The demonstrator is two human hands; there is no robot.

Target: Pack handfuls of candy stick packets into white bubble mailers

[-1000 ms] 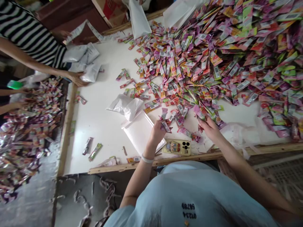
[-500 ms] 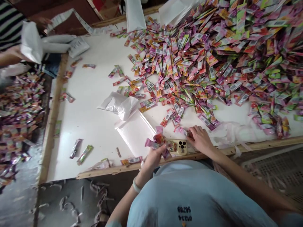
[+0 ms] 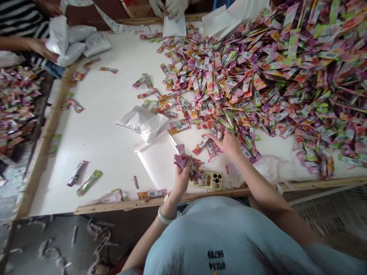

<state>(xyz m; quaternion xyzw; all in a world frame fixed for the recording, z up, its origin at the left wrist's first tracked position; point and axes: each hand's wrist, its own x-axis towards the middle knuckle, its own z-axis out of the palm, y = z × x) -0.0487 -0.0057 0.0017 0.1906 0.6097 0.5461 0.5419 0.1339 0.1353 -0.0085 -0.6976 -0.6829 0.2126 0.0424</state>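
My left hand [image 3: 181,178] is closed around a small bunch of colourful stick packets [image 3: 183,157], just left of a phone in a cream case [image 3: 208,180]. Farther from the table edge, my right hand [image 3: 229,144] reaches over loose packets [image 3: 210,149] at the near side of the big pile [image 3: 246,80]. Its thumb and fingers are spread, and I see nothing held in it. A flat white mailer [image 3: 157,160] lies beyond my left hand. Against its far edge rests a filled white mailer [image 3: 143,121].
At the far left, a person's hand [image 3: 43,49] touches filled white bags [image 3: 71,51]. Across the table, gloved hands [image 3: 174,8] hold a white mailer [image 3: 174,27]. Blank mailers [image 3: 219,23] lie beside the pile. A wooden rim [image 3: 114,206] edges the table; a white crate [image 3: 329,214] stands below right.
My right hand has moved from beside the phone up to the pile's near edge, without the packet it had. Gloved hands have appeared at the far side, and the left person's bag has come lower.
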